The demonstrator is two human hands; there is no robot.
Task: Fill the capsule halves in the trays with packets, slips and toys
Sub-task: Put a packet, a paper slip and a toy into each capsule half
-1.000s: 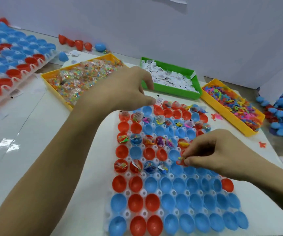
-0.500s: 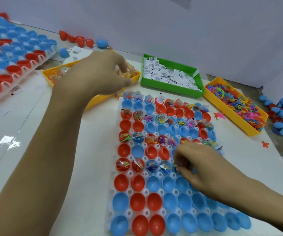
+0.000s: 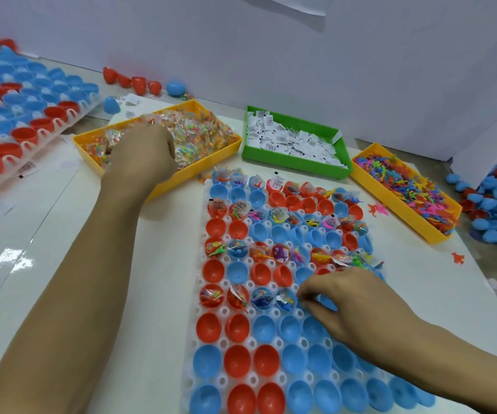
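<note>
L hand (image 3: 144,156) is sunk in packet bin (image 3: 163,186) left of capsule tray (image 3: 195,330), grip not discernible. R hand (image 3: 352,306) is curled over tray's mid row, contents hidden.

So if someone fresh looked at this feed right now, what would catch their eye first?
Probably the white tray of red and blue capsule halves in the centre, its far rows stuffed with packets, slips and toys while the near rows sit bare. Next, the left hand dug into the yellow bin of packets at upper left, and the right hand over the tray's middle row. Behind the tray are a green bin of slips and a yellow bin of toys.
</note>
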